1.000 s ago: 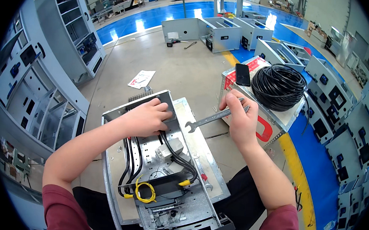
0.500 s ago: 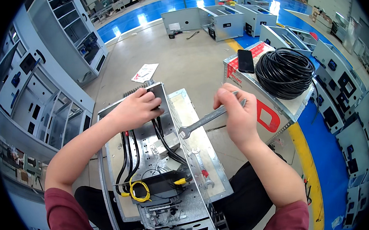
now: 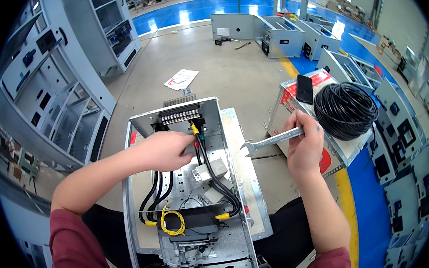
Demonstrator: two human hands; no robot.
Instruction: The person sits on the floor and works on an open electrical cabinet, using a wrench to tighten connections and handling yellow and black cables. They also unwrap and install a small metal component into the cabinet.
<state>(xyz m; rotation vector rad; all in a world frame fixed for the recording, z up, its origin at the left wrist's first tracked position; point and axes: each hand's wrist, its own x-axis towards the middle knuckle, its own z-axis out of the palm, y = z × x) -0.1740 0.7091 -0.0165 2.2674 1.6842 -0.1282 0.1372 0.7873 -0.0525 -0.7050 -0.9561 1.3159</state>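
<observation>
A silver open-ended wrench [image 3: 272, 140] is gripped at its handle end by the right hand [image 3: 304, 146], fingers closed round the shaft. It is held clear above the enclosure's right edge, lying almost level, its open jaw end pointed left and slightly down. The open grey metal enclosure [image 3: 145, 124] is laid on its back, with black cables [image 3: 218, 181] run through it and a yellow wire [image 3: 172, 221] looped near its lower part. The left hand [image 3: 166, 149] is rested inside its upper part, just below a terminal strip [image 3: 181, 115].
</observation>
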